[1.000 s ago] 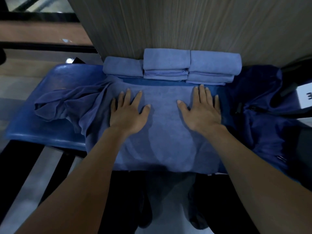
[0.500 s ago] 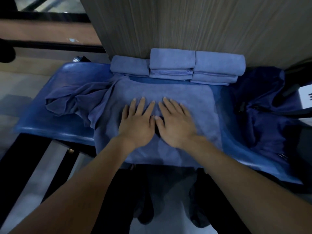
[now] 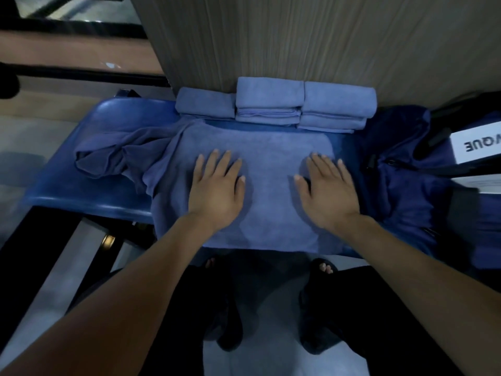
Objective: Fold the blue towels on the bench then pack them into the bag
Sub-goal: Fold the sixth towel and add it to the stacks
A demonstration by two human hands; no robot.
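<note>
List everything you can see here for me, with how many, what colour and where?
spread towel: one, blue, flat across the bench middle, near edge hanging over
folded towels: three piles, blue, at the back against the wall
crumpled towel: one, darker blue, left on the bench
bench: one, glossy blue
bag: one, navy, right end of the bench
wall: wood-grain, behind
left hand: flat on the spread towel
right hand: flat on the spread towel

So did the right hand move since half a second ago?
Yes. The right hand slid right across the spread towel, away from the left hand. It now lies below the rightmost folded stack instead of the middle one.
</note>
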